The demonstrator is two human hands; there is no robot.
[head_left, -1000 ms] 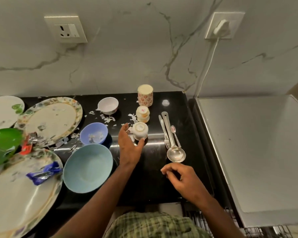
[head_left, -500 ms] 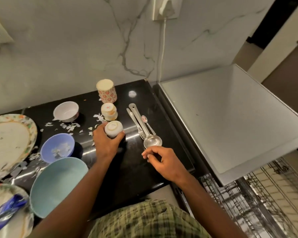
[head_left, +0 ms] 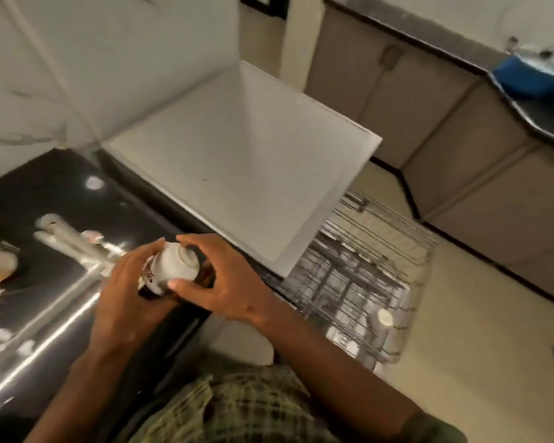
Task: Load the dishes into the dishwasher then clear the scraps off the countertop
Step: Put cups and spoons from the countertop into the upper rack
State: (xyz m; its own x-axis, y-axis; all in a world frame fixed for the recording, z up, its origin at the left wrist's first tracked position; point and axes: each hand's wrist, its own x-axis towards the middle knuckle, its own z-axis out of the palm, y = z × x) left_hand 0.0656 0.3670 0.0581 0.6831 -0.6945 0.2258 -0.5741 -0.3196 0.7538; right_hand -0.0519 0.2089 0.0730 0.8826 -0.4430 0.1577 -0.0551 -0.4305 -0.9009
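Both hands hold a small white cup (head_left: 176, 262) over the front edge of the dark bench (head_left: 45, 314): the left hand (head_left: 125, 302) cups it from beneath, the right hand (head_left: 224, 282) pinches its side. This looks like the loading step, mid-handover. Next, the cup should go rightward, down into the open wire rack (head_left: 365, 282) beyond, which already holds a few pieces. Spoons (head_left: 74, 241) lie farther back.

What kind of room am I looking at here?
Most likely a home kitchen. A black countertop holds cutlery and scraps, a pulled-out wire dish rack sits below a white appliance top, and cabinets line the far wall. Both hands hold a small white cup.
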